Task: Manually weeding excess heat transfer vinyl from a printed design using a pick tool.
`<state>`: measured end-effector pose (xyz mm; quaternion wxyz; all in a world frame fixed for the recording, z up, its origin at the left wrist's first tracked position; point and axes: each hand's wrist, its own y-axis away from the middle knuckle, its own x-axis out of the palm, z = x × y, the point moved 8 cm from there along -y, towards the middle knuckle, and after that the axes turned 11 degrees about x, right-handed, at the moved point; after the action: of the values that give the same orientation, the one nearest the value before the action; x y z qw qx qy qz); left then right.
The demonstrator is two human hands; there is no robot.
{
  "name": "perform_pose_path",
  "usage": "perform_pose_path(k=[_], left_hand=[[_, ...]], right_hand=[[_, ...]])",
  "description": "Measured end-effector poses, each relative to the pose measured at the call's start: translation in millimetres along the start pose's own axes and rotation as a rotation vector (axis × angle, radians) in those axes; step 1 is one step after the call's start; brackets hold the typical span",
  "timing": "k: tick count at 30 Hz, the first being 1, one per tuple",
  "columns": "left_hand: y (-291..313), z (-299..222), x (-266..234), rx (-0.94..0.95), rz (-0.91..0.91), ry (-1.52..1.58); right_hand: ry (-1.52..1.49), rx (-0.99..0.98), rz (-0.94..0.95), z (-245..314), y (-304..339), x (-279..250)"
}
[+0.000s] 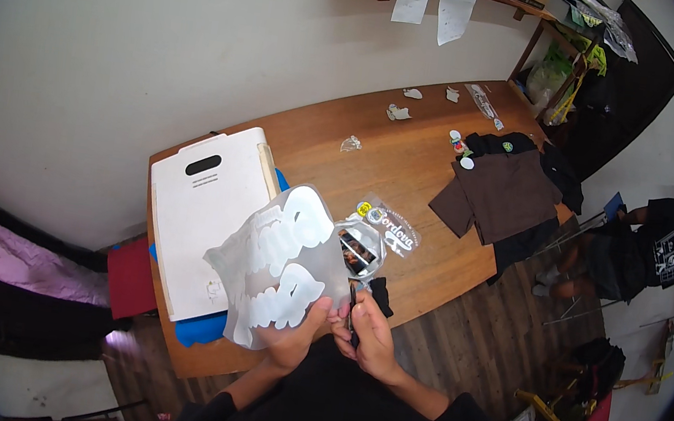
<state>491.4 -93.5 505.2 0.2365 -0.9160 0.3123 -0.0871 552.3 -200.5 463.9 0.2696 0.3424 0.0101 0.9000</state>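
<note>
A translucent film sheet (267,223) with white printed shapes is held up in front of me, curling at its left side. My left hand (314,322) is closed on its lower right edge. Close beside it, my right hand (373,343) is wrapped round a slim black-handled cutting tool (353,311), which points up at the sheet's right edge. Whether it is scissors or a knife is unclear. Just beyond the hands lies a clear roundish package (366,251) with a dark picture in it, next to a transparent sheet with white lettering (396,234).
A white flat-topped machine or case (199,226) stands on the wooden table (311,152) at left, over something blue. Folded dark brown and black clothes (505,194) lie at right. White film scraps (399,113) sit toward the back. At far right, another person (655,252) is seated.
</note>
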Motion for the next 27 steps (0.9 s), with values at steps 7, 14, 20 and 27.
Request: perform_pose_path(k=[7, 14, 20, 27], left_hand=[[-1, 2, -1, -0.020, 0.005, 0.017], [10, 20, -4, -0.152, 0.024, 0.034], [12, 19, -4, -0.047, 0.087, -0.058], [17, 30, -6, -0.187, 0.019, 0.027]], right_hand=[[0.055, -0.002, 0.019, 2, -1, 1], [0.062, 0.018, 0.010, 0, 0, 2], [0.105, 0.030, 0.030, -2, 1, 0], [0.059, 0.024, 0.003, -1, 2, 0]])
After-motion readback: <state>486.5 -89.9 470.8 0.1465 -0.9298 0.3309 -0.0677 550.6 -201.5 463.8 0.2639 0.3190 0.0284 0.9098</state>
